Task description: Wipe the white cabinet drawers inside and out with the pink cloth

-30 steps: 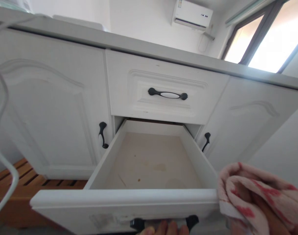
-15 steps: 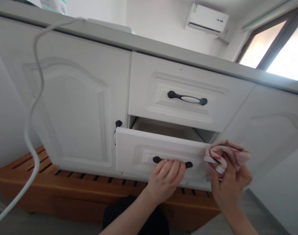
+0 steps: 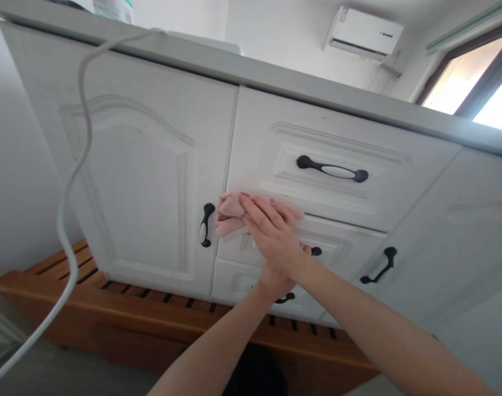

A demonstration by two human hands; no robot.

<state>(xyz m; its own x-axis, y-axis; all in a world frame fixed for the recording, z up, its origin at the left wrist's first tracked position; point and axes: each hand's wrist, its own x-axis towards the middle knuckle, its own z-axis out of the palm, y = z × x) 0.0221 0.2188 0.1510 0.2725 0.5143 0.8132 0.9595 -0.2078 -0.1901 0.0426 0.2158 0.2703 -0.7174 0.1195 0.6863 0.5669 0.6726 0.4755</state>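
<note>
My right hand (image 3: 275, 231) presses a folded pink-and-white cloth (image 3: 231, 212) against the upper left of the middle drawer (image 3: 341, 237), its fingers laid over the cloth. The cloth also touches the seam under the top drawer (image 3: 254, 148). Beneath my right hand and crossing behind it, my left hand (image 3: 276, 281) is at the middle drawer's handle (image 3: 315, 251). Only the handle's right end shows beside a fingertip; most of my left fingers are hidden. The middle drawer is pushed in, level with the others.
A left cabinet door (image 3: 131, 198) and a right cabinet door (image 3: 452, 258) flank the drawers. A white cable (image 3: 63, 220) hangs from the countertop (image 3: 275, 77) on the left. Below is a slatted wooden bench (image 3: 143, 313). An air conditioner (image 3: 364, 33) hangs on the wall beyond.
The middle drawer has gone from pulled out to closed, with my left hand at its handle. My right hand has carried the cloth leftward across onto the drawer front's upper left.
</note>
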